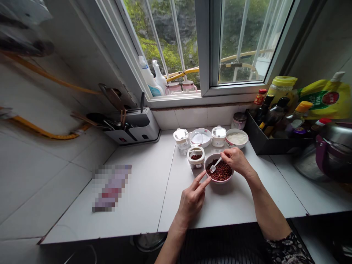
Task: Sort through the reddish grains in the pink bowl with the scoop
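My right hand (235, 160) pinches the handle of a small white spoon (213, 168), its head on dark red peppercorn-like grains (223, 171) in a round bowl (220, 182). My left hand (192, 200) reaches in from the near left, index and middle fingers stretched out to the bowl's rim, other fingers partly curled. Just left of the bowl stands a clear seasoning jar (196, 164) with a white-framed top and the same dark grains inside. Behind are two more clear jars, a left jar (181, 141) and a right jar (219, 137).
At the back are a bowl of white powder (200, 138) and a bowl of whitish contents (237, 138). A black box of bottles (264, 141) and a metal pot (310, 161) stand right. A utensil holder (140, 128) is back left; a blurred flat item (112, 189) lies left.
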